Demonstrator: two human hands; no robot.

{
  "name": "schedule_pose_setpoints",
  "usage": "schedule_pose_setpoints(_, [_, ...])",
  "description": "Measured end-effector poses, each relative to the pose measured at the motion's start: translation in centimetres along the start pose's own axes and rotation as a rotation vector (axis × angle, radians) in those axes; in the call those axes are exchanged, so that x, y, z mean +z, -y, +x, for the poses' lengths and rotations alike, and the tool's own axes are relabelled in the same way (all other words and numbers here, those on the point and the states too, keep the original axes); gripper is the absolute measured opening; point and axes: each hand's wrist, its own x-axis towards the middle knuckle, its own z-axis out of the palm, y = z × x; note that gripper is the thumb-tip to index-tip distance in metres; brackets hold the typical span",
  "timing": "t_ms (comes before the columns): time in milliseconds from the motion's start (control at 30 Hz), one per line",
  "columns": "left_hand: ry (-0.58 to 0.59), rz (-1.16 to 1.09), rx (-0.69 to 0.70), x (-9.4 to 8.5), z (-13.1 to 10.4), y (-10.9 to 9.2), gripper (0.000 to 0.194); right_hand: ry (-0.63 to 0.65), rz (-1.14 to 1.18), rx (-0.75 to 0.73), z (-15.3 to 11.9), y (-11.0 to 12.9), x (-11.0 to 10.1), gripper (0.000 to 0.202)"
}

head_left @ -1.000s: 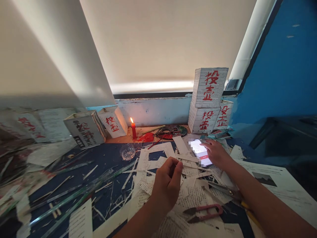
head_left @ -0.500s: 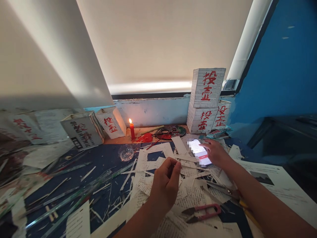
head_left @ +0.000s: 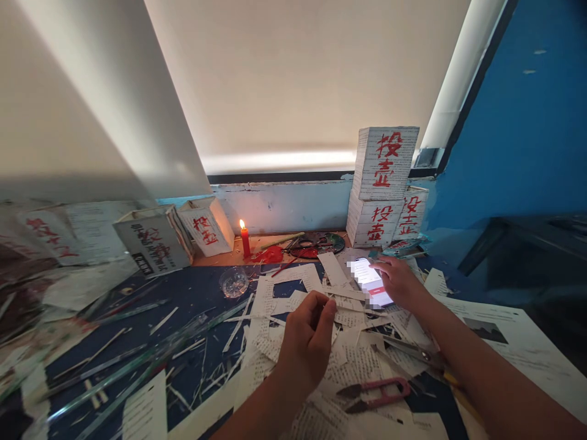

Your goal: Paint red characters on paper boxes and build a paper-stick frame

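The fingers [head_left: 323,300] of the left hand [head_left: 305,345] are curled in with the thumb lying close to them, and whether they pinch anything cannot be told in the head view; the right hand [head_left: 402,284] has its fingers reaching out, loosely extended, over the lit screen of a smartphone [head_left: 378,297], though whether a fingertip presses the glass is unclear. The smartphone lies face up on printed paper scraps [head_left: 362,360], ahead and to the right of the left hand, its screen partly pixelated and crossed by a red band. Pink-handled thread snips [head_left: 394,386] rest on the scraps between the two forearms, and a metal tool [head_left: 406,347] lies partly under the right forearm. At the right is a larger printed sheet [head_left: 534,342] bearing a dark picture. Farther back on the dark blue tabletop [head_left: 192,282], a clear round dish [head_left: 233,283] sits near a burning red candle [head_left: 245,241], which stands upright. Left of the candle is an open-topped paper box [head_left: 211,229] with red characters; to the right, against the wall, a similar upper box [head_left: 389,159] is stacked on a lower box [head_left: 373,223].
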Motion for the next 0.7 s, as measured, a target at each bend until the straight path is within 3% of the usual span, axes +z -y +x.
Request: schedule_pose_setpoints(700, [0.006,0.010,0.011,0.01,-0.05,0.03,0.031,0.000,-0.034,-0.021,-0.29,-0.48,0.39,0.051])
